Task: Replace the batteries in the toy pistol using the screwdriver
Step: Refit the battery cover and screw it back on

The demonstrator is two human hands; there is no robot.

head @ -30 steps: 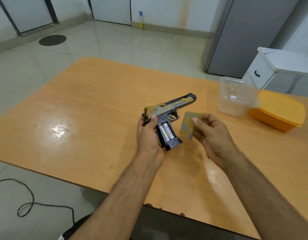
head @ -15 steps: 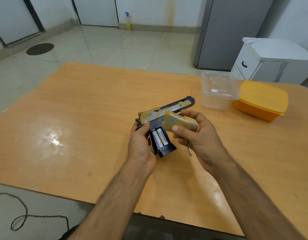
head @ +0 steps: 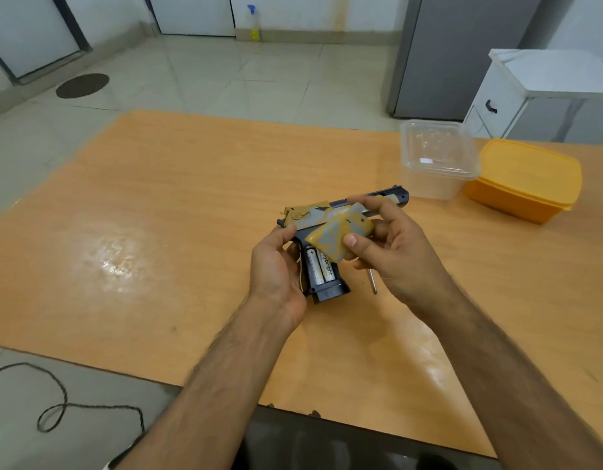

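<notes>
My left hand (head: 276, 266) grips the black and yellow toy pistol (head: 313, 215) by the back of its grip, above the middle of the wooden table (head: 157, 232). The grip's side is open and two white batteries (head: 320, 266) sit in it side by side. My right hand (head: 391, 252) pinches the yellow and grey battery cover (head: 337, 237) and holds it against the upper part of the open grip, tilted. The metal shaft of a screwdriver (head: 372, 281) lies on the table under my right hand; its handle is hidden.
A clear plastic container (head: 436, 161) and a yellow lidded box (head: 527, 181) stand at the table's far right. A white cabinet (head: 537, 93) and a grey panel (head: 456, 56) are behind them. A cable (head: 55, 401) loops on the floor at lower left.
My right hand has brought the battery cover from beside the pistol over onto the open grip. My left hand keeps hold of the pistol. The view has shifted slightly.
</notes>
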